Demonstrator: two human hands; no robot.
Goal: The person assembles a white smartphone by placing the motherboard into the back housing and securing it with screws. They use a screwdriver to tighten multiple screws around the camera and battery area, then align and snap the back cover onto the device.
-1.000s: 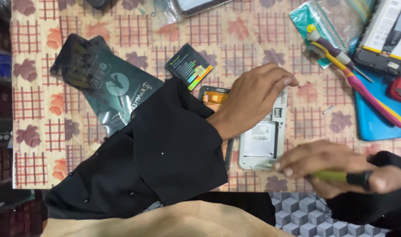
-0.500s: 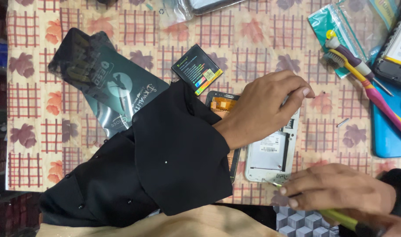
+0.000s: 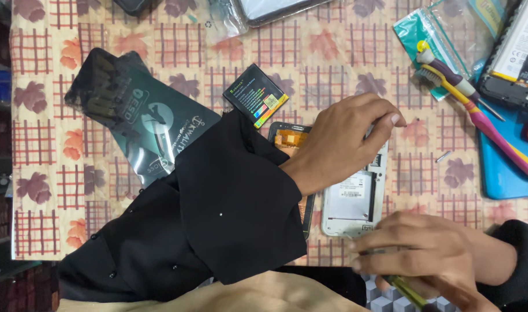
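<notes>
While the opened white phone (image 3: pixel 356 196) is pinned by the left hand (image 3: pixel 342 138), fingers curled over its top edge. A yellow-green screwdriver (image 3: pixel 405 289) is pinched by the right hand (image 3: pixel 422 254) at its lower end.

The counter (image 3: pixel 160 34) wears a smooth, slightly shiny printed cloth. The sleeve (image 3: pixel 217 214) is matt black fabric. The phone (image 3: pixel 356 199) shows pale plastic. The pouch (image 3: pixel 154 124) is glossy dark film. The battery (image 3: pixel 255 95) has a glossy wrapper.

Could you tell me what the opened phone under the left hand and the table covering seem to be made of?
The opened white phone body under the left hand looks like matte white plastic with a grey metal plate inside, judging by its dull sheen. The checked, leaf-printed table covering seems glossy vinyl, though that is uncertain.
</notes>
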